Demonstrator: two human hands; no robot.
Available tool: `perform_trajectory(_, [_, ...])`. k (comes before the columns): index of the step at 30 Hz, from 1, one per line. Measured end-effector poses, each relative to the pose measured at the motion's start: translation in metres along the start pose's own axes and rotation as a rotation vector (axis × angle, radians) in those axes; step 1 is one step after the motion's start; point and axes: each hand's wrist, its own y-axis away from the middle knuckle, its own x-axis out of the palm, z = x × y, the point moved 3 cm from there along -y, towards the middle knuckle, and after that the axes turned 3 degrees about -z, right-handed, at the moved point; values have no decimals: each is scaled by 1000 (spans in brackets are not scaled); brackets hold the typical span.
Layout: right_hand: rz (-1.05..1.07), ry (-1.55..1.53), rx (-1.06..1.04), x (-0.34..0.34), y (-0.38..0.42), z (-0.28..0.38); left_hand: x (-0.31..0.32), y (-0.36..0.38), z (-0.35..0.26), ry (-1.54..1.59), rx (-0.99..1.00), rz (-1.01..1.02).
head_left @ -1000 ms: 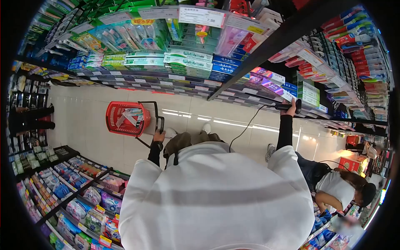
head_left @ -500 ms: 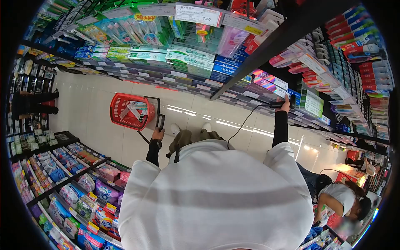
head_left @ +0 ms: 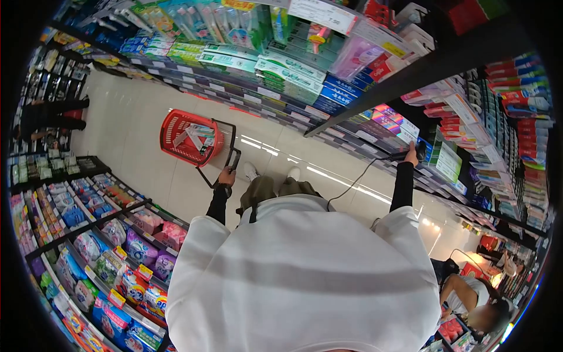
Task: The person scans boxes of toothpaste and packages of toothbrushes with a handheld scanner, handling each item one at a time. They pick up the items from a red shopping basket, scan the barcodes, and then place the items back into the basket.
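My left hand (head_left: 227,176) is closed around the black handle (head_left: 236,157) of a red shopping basket (head_left: 193,157). The basket hangs tilted over the floor, with several flat packages (head_left: 195,136) inside. On the other side, my right hand (head_left: 412,155) grips a black corded handheld device (head_left: 400,156), whose exact kind I cannot make out. From it a dark cable (head_left: 359,179) runs down to my waist. The device is close to a row of toothpaste boxes on the shelf, with a colourful striped box (head_left: 394,120) and a green-and-white box (head_left: 450,162) nearest. Whether it touches any box cannot be seen.
Ahead, shelves hold toothpaste cartons (head_left: 290,73) and hanging toothbrush packs (head_left: 220,23); a dark post (head_left: 375,91) divides them. Bagged laundry goods (head_left: 132,287) fill shelves at lower left. One person (head_left: 469,293) is at lower right, another (head_left: 53,122) at far left. Tiled floor (head_left: 126,111) runs between.
The view has turned slightly, so shelves and basket appear shifted. Both hands keep their holds, the right one still by the toothpaste boxes. The person at lower right appears lower.
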Motion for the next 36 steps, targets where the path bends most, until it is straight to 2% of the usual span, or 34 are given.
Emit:
perform_trajectory(4, [93, -1, 35, -5, -7, 0, -7, 11, -19, -119, 44, -22])
perform_trajectory(6, [66, 60, 0, -13, -4, -4, -6, 14, -20, -102, 41, -40])
perform_trajectory(8, [27, 81, -75, -25, 16, -3, -4, 16, -25, -177, 122, -127])
perform_trajectory(10, [51, 99, -181, -41, 34, -8, 0, 16, -24, -191, 119, -145])
perform_trajectory(12, [81, 125, -192, -58, 53, -15, 3, 20, -30, -202, 114, -160])
perform_trajectory(15, [178, 271, -339, -72, 95, -25, -3, 29, -39, -289, 192, -209])
perform_trajectory(20, [353, 564, -516, -60, 202, -54, -13, 24, -31, -312, 268, -254])
perform_trajectory(22, [461, 698, -501, -54, 238, -86, -25, 18, -30, -293, 326, -284])
perform_trajectory(24, [572, 707, -505, -40, 289, -119, -40, 15, -29, -268, 338, -297])
perform_trajectory(27, [750, 829, -502, -12, 374, -183, -75, -5, -10, -93, 415, -306])
perform_trajectory(28, [829, 777, -452, -2, 403, -209, -87, -14, 0, -90, 411, -314])
perform_trajectory(30, [950, 861, -357, 23, 472, -249, -123, -28, 9, 9, 477, -353])
perform_trajectory(31, [936, 843, -392, 27, 492, -281, -142, -34, 9, 21, 415, -306])
perform_trajectory(32, [1028, 768, -564, 41, 518, -302, -158, -44, 6, 37, 399, -313])
perform_trajectory(33, [1044, 852, -401, 58, 558, -304, -169, -49, 11, 87, 418, -287])
perform_trajectory(34, [1074, 803, -283, 71, 586, -318, -182, -52, 14, 128, 448, -263])
perform_trajectory(36, [1086, 789, -217, 99, 631, -343, -195, -61, 12, 110, 446, -218])
